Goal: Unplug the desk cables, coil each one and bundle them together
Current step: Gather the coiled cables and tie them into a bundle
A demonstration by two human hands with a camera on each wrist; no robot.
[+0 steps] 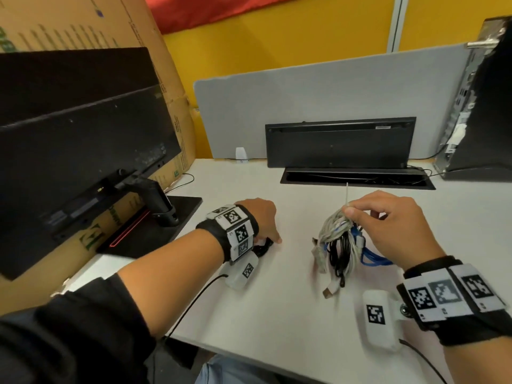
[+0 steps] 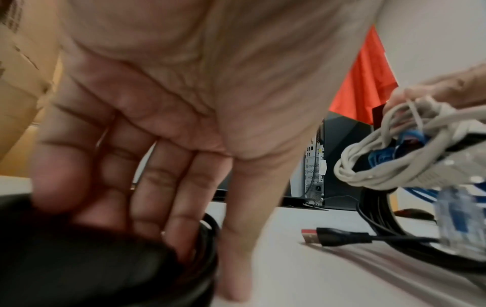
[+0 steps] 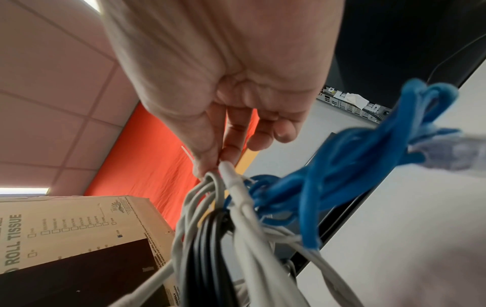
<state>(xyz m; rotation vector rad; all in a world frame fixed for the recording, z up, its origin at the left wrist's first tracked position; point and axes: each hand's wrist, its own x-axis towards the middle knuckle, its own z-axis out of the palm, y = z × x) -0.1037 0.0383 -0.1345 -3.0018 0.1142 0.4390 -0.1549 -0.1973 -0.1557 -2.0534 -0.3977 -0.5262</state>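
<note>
Right hand (image 1: 399, 225) pinches the cable bundle (image 1: 336, 245) by its white tie, lifted mid-counter (image 1: 277, 314); left hand (image 1: 260, 217), fingers straight, presses a black coil (image 1: 263, 246) at near left: risk, thin pinch slips and loose plugs snag, loosening coils.

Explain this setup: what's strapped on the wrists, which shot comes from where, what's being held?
No robot here: a person works with bare hands, wearing wristbands with printed markers and a small camera each. The big picture comes from a head-worn camera; the other two look along each palm. The right hand pinches the white zip tie on top of a cable bundle of grey, black and blue coils, which looks lifted. The left hand rests on the white desk, fingers touching a separate black cable coil. A monitor stands to the left.
</note>
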